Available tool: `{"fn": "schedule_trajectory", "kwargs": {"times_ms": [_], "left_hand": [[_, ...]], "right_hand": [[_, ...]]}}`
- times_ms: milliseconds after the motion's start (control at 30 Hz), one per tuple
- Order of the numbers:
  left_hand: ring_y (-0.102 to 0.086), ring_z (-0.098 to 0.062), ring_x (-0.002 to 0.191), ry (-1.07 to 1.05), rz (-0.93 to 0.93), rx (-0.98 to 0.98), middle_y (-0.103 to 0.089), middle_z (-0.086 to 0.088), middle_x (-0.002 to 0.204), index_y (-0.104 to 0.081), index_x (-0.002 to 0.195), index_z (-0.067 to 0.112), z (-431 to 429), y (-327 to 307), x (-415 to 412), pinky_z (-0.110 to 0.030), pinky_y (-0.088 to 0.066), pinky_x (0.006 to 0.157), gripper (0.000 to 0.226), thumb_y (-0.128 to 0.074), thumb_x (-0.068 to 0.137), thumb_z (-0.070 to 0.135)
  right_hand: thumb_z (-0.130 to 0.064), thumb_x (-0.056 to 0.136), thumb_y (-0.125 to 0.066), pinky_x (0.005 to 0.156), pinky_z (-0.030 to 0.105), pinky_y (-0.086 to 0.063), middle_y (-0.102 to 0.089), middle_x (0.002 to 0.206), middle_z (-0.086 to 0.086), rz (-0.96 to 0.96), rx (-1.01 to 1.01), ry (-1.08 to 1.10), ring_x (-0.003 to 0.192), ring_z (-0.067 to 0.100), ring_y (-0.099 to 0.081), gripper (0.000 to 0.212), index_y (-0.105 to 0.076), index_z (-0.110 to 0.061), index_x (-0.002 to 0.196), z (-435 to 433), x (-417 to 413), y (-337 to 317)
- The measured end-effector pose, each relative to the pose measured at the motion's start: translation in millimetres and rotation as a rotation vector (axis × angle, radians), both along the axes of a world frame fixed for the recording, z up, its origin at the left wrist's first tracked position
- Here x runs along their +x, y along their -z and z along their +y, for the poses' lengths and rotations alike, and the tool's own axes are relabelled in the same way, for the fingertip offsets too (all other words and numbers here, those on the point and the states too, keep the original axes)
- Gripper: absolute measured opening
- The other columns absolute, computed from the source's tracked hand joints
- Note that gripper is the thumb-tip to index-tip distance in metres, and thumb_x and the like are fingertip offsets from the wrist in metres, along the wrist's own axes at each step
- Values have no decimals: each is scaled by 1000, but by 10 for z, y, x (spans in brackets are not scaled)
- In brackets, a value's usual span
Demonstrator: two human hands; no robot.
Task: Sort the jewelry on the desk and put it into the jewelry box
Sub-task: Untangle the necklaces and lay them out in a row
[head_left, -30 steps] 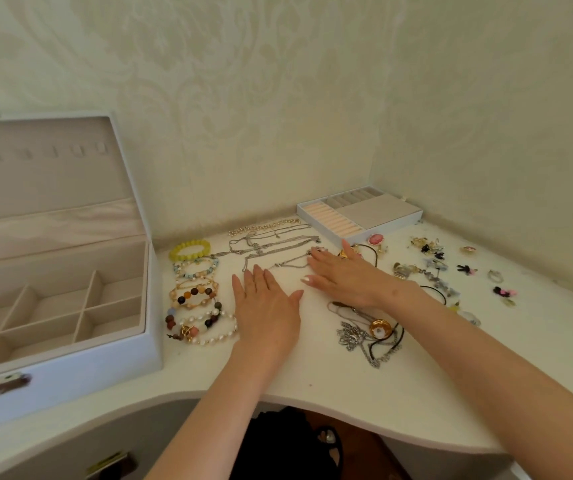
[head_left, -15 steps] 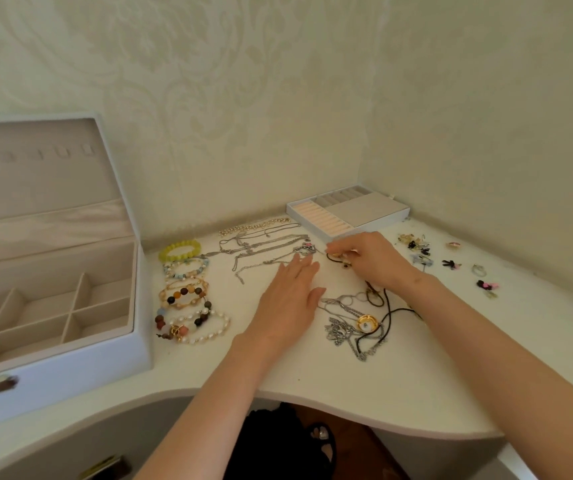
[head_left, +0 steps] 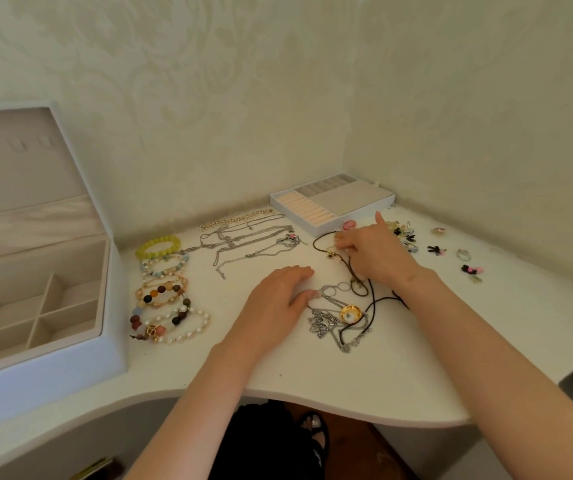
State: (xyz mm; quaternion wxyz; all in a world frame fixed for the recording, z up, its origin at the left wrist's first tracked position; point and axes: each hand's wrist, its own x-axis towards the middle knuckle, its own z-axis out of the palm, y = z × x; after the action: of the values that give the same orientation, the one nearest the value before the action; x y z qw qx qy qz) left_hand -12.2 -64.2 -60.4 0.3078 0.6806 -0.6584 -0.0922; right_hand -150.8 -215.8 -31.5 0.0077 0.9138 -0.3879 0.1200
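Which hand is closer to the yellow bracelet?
Left. The left hand rests on the desk, to the right of the yellow bracelet. The right hand is farther right, pinching a brown cord.

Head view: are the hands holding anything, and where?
Right hand pinches the brown cord on its far loop. Left hand lies on the desk, holding nothing.

Jewelry box point(head_left: 35, 306) left on the desk point(head_left: 399, 375); bracelets point(head_left: 163, 289) beside it, necklaces point(head_left: 250, 244) behind, tray point(head_left: 333, 202) far right.
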Motion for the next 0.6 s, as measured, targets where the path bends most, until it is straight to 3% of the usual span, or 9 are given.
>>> {"fn": "schedule_trajectory", "kwargs": {"times_ms": [133, 267, 367, 500, 600], "left_hand": [[-46, -10, 123, 21, 52, -11, -54, 6, 132, -59, 115, 22, -8, 20, 14, -15, -28, 101, 24, -57, 92, 27], [-45, -9, 123, 30, 70, -1, -53, 8, 132, -60, 108, 24, -11, 19, 15, -22, -30, 104, 18, -59, 90, 27], [-46, -8, 122, 32, 52, -10, -54, 8, 131, -59, 109, 23, -16, 21, 14, -17, -29, 100, 19, -58, 91, 27], [-49, -9, 119, 14, 88, -41, -57, 9, 128, -60, 109, 22, -27, -14, -4, -18, -31, 100, 17, -57, 92, 24], [-49, -6, 117, -11, 120, -120, -58, 9, 125, -61, 111, 22, -83, -100, -31, -17, -31, 99, 19, -55, 93, 21]], "right_hand": [[-11, 96, -48, 118, 44, -6, -47, 143, -3, -45, 59, -44, 136, 20, -33, 34, -63, -26, 122, 57, 13, -36], [-26, 91, -59, 101, 33, -28, -58, 127, -1, -93, -37, 20, 121, 22, -39, 23, -69, -22, 112, 93, 31, -18], [-30, 85, -66, 95, 35, -29, -55, 119, 1, -127, -23, 81, 118, 23, -38, 17, -71, -20, 98, 116, 58, -20], [-28, 88, -61, 93, 36, -27, -53, 116, 0, -47, -103, 71, 115, 23, -37, 14, -69, -20, 97, 103, 70, -15], [-25, 90, -58, 89, 33, -27, -54, 111, -2, -260, -85, 77, 112, 21, -39, 11, -66, -19, 95, 82, 18, -75]]}}
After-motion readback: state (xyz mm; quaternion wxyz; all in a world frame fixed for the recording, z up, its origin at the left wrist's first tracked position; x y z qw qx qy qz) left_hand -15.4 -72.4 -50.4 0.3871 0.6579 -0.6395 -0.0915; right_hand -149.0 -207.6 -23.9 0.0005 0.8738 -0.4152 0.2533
